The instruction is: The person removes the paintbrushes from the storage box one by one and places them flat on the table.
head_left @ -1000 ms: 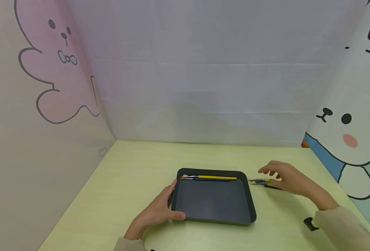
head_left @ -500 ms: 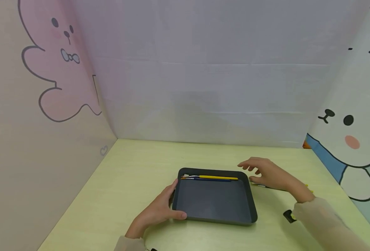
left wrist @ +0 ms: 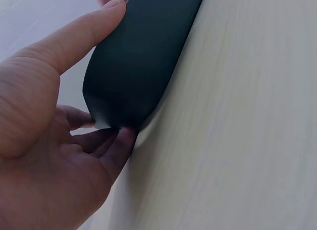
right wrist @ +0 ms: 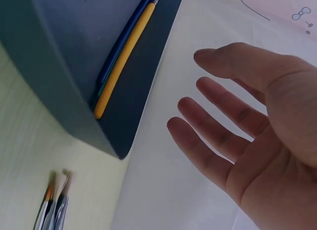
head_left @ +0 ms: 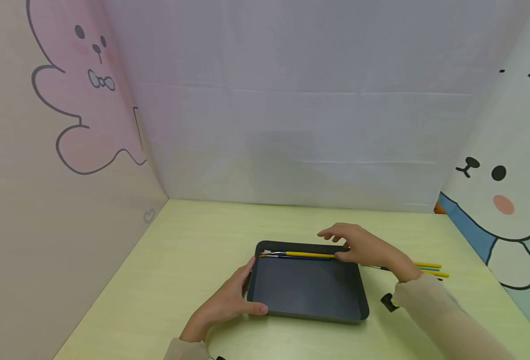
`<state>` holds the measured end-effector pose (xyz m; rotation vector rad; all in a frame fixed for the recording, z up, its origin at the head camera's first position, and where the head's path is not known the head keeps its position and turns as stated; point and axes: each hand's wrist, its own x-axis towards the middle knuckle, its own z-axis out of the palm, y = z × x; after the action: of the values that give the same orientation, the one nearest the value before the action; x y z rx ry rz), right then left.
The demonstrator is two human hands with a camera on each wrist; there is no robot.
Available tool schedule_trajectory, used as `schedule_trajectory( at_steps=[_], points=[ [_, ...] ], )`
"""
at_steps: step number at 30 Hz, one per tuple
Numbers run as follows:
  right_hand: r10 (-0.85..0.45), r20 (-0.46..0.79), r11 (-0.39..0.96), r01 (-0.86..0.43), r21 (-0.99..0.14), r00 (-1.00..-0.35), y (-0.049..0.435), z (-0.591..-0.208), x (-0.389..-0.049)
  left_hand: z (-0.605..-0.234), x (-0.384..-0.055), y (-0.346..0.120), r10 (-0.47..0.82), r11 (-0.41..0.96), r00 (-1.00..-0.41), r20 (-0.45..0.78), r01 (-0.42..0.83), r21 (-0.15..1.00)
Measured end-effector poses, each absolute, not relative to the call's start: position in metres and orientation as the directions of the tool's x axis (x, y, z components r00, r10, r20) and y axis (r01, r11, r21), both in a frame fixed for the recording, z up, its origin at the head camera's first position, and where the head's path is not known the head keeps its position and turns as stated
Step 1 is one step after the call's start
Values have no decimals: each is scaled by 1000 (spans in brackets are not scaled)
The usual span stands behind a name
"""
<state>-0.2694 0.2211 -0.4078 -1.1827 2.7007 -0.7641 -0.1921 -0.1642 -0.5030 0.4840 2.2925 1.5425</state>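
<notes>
A dark grey rectangular tray (head_left: 305,292) lies on the table. My left hand (head_left: 223,302) grips its left near corner, the thumb along the near wall and the fingers round the side, as the left wrist view shows. Along the tray's far wall lie a yellow-handled paintbrush (right wrist: 126,57) and a dark blue paintbrush (right wrist: 118,62), side by side. Over the far right corner hovers my right hand (head_left: 366,246), fingers spread and loosely bent, holding nothing. Several more paintbrushes (head_left: 429,266) lie right of the tray, partly hidden by the right forearm; their bristle ends (right wrist: 59,183) show in the right wrist view.
The pale yellow table (head_left: 202,235) is bounded by a whitish sheet (head_left: 292,150) at the back. Printed side panels with a pink figure (head_left: 98,115) and a white rabbit (head_left: 517,200) stand left and right.
My right hand has moved left from above the loose paintbrushes to the tray's far right corner, uncovering their yellow handle ends. The left hand and tray stay in place.
</notes>
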Motion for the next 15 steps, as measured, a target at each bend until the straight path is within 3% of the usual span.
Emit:
schedule_trajectory(
  at_steps=[15],
  points=[
    [-747,23,563,-649,-511,-665,192,-420,-279,-503,-191,-165,439,375,-893,-100,81,924]
  ],
)
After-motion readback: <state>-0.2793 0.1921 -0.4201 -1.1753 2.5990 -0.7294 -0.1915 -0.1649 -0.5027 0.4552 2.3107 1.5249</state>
